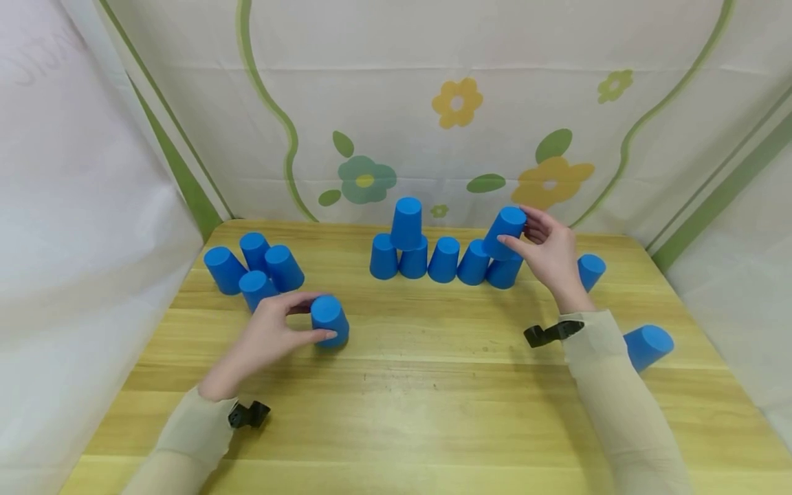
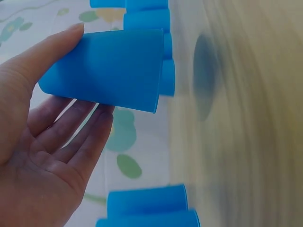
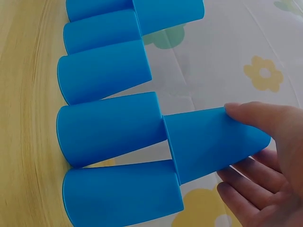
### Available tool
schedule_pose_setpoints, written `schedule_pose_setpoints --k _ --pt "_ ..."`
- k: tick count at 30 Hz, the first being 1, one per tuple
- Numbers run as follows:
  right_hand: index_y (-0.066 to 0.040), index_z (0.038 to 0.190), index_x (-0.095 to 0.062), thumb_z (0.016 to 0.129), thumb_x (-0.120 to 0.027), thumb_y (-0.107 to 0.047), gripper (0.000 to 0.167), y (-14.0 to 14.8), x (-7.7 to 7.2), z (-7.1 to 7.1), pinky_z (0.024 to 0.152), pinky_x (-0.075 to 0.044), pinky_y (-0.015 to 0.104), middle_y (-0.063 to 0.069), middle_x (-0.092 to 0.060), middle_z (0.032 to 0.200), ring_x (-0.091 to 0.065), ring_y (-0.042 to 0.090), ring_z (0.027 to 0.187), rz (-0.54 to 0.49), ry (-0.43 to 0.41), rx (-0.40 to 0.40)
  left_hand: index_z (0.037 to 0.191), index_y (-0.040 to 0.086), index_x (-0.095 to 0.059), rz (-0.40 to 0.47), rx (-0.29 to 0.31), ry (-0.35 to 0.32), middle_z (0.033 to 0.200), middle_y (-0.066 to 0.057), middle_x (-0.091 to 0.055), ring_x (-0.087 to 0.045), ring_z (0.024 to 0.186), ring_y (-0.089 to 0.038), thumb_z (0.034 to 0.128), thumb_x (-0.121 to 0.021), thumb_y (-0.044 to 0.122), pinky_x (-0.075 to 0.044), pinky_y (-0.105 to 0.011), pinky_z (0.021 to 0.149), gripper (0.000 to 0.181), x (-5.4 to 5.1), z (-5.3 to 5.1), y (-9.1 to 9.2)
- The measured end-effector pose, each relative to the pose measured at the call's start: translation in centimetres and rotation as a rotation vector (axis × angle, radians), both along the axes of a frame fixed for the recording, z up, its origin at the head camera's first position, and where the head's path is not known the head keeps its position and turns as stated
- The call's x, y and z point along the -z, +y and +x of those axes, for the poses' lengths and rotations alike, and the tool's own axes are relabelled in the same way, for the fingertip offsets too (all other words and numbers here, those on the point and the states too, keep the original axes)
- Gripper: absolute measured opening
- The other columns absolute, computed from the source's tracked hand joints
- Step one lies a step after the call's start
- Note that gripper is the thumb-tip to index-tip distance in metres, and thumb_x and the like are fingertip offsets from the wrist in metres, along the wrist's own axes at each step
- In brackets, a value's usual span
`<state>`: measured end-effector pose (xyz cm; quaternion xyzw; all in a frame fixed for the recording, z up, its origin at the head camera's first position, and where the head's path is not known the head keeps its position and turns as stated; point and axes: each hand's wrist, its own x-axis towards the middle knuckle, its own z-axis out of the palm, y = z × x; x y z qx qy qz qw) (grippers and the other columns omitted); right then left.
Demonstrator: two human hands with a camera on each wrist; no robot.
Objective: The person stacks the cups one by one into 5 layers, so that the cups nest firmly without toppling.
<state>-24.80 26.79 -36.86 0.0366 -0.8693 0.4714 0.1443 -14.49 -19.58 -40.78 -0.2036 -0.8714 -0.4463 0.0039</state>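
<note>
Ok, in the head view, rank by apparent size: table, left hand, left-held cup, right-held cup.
1. Table
2. Left hand
3. Left-held cup and right-held cup: too alike to rank

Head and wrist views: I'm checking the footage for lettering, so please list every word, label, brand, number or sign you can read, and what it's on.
Left white curtain: faint lettering, seemingly mirrored, too faint to read with certainty.
Blue cups: none visible.
Back curtain: printed flowers and leaves, no words visible.
Black wrist devices: nothing readable.
</note>
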Motion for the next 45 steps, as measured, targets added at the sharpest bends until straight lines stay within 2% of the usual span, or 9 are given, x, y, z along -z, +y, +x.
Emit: schedule_pose_setpoints --k 10,19,24,27,34,37,41,45 --pt "-0.01 0.147 -0.054 0.088 -0.082 -0.034 0.069 0.2 0.2 0.3 0.106 -0.047 0.042 0.013 -0.06 0.138 -0.058 0.029 0.126 -0.02 0.004 -0.012 0.136 0.013 -0.065 0.019 0.101 0.036 0.126 0.001 -0.069 -0.065 0.114 -0.02 0.0828 -0.087 0.033 -0.052 -0.054 0.097 0.061 -1.0 -2.4 3.5" --pt "-0.01 0.148 -0.053 0.088 -0.082 -0.034 0.071 0.7 0.4 1.2 0.108 -0.044 0.049 0.012 -0.059 0.141 -0.057 0.029 0.127 -0.019 0.005 -0.022 0.135 0.023 -0.065 0.069 0.115 0.042 0.123 0.01 -0.068 -0.063 0.114 -0.014 0.0833 -0.086 0.038 -0.052 -0.045 0.097 0.058 -2.3 -4.1 7.0" --pt "-0.012 0.148 -0.053 0.088 -0.082 -0.034 0.071 1.1 0.5 1.7 0.107 -0.045 0.045 0.009 -0.058 0.142 -0.057 0.027 0.128 0.016 0.012 -0.019 0.134 0.025 -0.065 0.118 0.127 0.088 0.124 0.01 -0.067 -0.063 0.111 -0.012 0.0826 -0.087 0.036 -0.053 -0.04 0.096 0.057 -2.8 -4.9 8.5" --pt "-0.011 0.148 -0.054 0.088 -0.083 -0.032 0.069 1.5 0.7 2.1 0.107 -0.046 0.044 0.008 -0.059 0.142 -0.056 0.026 0.128 0.03 0.017 -0.022 0.133 0.024 -0.065 0.157 0.138 0.118 0.125 0.009 -0.067 -0.064 0.11 -0.011 0.0825 -0.088 0.034 -0.054 -0.041 0.095 0.056 -3.1 -5.3 9.1" --pt "-0.009 0.148 -0.053 0.088 -0.083 -0.027 0.069 3.0 1.3 3.4 0.107 -0.046 0.041 0.01 -0.058 0.142 -0.055 0.03 0.129 0.053 0.009 -0.003 0.132 0.016 -0.065 0.221 0.159 0.219 0.125 0.006 -0.068 -0.064 0.11 -0.011 0.0813 -0.089 0.027 -0.054 -0.034 0.094 0.057 -4.4 -6.1 10.8" --pt "-0.01 0.147 -0.054 0.088 -0.083 -0.026 0.068 3.6 1.3 4.2 0.107 -0.046 0.042 0.011 -0.058 0.142 -0.055 0.031 0.129 0.072 0.017 0.006 0.132 0.013 -0.064 0.249 0.176 0.26 0.125 0.001 -0.068 -0.064 0.112 -0.014 0.0818 -0.089 0.022 -0.054 -0.036 0.095 0.057 -5.0 -6.6 11.5" --pt "-0.008 0.147 -0.054 0.089 -0.082 -0.024 0.066 4.3 1.0 5.4 0.107 -0.045 0.043 0.013 -0.058 0.143 -0.055 0.033 0.13 0.094 0.007 0.015 0.133 0.01 -0.06 0.285 0.204 0.283 0.127 -0.002 -0.068 -0.064 0.116 -0.016 0.0839 -0.087 0.017 -0.052 -0.039 0.099 0.056 -5.9 -7.2 12.3" --pt "-0.008 0.148 -0.052 0.091 -0.081 -0.026 0.067 5.3 0.9 6.7 0.107 -0.044 0.03 0.013 -0.057 0.144 -0.054 0.034 0.13 0.113 -0.031 0.03 0.133 0.007 -0.058 0.31 0.232 0.311 0.129 -0.004 -0.067 -0.063 0.118 -0.015 0.0847 -0.086 0.013 -0.051 -0.036 0.1 0.056 -6.7 -8.0 13.0"
